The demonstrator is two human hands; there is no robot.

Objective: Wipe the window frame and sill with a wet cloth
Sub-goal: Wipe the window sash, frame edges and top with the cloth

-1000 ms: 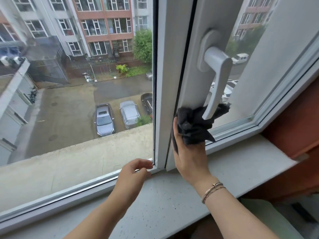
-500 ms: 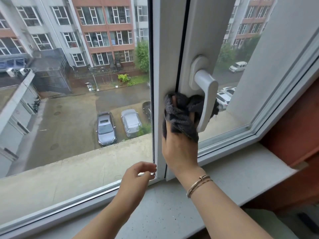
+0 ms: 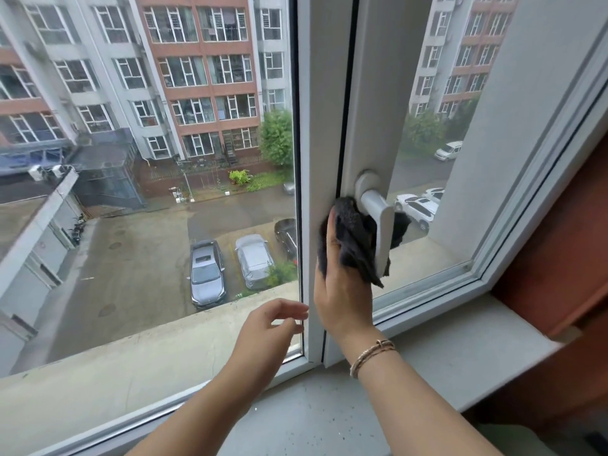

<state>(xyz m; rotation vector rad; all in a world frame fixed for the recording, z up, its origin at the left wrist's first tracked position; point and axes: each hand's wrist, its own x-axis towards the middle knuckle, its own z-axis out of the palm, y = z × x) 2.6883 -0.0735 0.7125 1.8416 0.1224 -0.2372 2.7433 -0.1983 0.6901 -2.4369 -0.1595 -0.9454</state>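
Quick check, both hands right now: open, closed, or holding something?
Left hand: open, fingers loosely spread, holding nothing.
Right hand: holds the dark cloth against the window frame.

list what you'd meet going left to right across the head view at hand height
left window pane → left hand → right hand → dark cloth → window handle → right window pane

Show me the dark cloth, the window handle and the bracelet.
dark cloth (image 3: 353, 238), head view, bunched middle.
window handle (image 3: 381, 222), head view, upper lever.
bracelet (image 3: 371, 355), head view, band across the right wrist.
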